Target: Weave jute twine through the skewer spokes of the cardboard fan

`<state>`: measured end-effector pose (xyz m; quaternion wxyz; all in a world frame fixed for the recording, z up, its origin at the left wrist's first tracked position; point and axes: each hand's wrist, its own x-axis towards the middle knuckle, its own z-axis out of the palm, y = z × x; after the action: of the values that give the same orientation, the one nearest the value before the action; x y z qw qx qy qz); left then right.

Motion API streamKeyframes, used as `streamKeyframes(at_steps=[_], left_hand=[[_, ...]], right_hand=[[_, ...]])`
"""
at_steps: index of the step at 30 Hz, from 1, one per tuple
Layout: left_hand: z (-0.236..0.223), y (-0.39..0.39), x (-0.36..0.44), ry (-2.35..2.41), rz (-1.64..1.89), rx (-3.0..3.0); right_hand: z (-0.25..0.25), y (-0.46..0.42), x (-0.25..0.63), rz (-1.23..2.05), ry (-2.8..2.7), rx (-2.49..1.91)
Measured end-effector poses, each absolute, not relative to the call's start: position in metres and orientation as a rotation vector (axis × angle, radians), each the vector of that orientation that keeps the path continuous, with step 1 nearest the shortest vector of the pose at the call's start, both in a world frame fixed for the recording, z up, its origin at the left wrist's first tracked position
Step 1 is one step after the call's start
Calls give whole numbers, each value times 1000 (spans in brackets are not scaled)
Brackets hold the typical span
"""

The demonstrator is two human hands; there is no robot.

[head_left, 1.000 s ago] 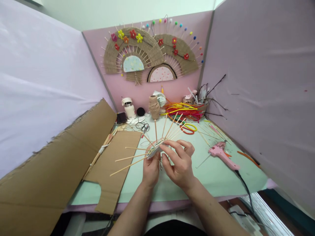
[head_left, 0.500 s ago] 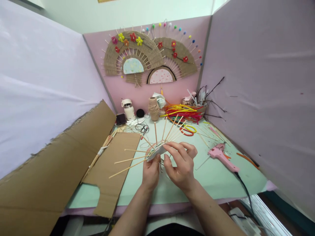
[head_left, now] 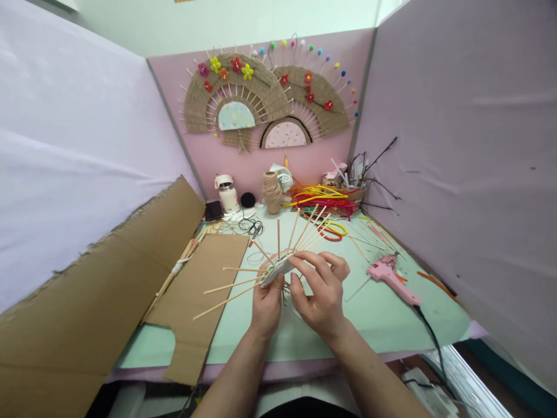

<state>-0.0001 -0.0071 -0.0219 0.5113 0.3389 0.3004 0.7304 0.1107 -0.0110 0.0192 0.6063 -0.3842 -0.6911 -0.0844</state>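
Between my hands, above the table, is a small half-round fan base (head_left: 278,270) with a pale face, tilted, with several thin wooden sticks (head_left: 237,300) fanning out from its curved edge. My left hand (head_left: 266,305) grips its lower left part, thumb on the pale face. The fingertips of my right hand (head_left: 319,287) rest at its right end; the thumb is apart from the fingers and part of the grip is hidden. Brown cord (head_left: 286,292) hangs below the base, between the hands.
A pink glue gun (head_left: 394,278) lies at right, its cable running over the table edge. Cardboard (head_left: 217,273) covers the left, beside a bundle of sticks (head_left: 177,268). Behind are scissors (head_left: 335,230), a twine cone (head_left: 272,193), pipe cleaners (head_left: 322,197) and a white bottle (head_left: 227,194).
My right thumb has drawn slightly away from the fan base, and that hand has shifted a little right. The left hand keeps its hold.
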Motion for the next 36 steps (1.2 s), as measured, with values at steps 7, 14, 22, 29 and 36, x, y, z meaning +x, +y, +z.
streamKeyframes(at_steps=[7, 14, 22, 29, 36], left_hand=[[-22, -7, -1, 708, 1739, 879], [-27, -6, -3, 726, 1731, 894], [-26, -6, -2, 755, 1712, 942], [-27, -8, -1, 752, 1713, 930], [-26, -8, -1, 782, 1705, 951]], right_hand=[[17, -10, 110, -199, -1603, -882], [15, -10, 112, -202, -1590, -875], [15, -15, 115, -189, -1599, -811], [15, -19, 111, -213, -1652, -813], [18, -19, 111, -208, -1627, -802]])
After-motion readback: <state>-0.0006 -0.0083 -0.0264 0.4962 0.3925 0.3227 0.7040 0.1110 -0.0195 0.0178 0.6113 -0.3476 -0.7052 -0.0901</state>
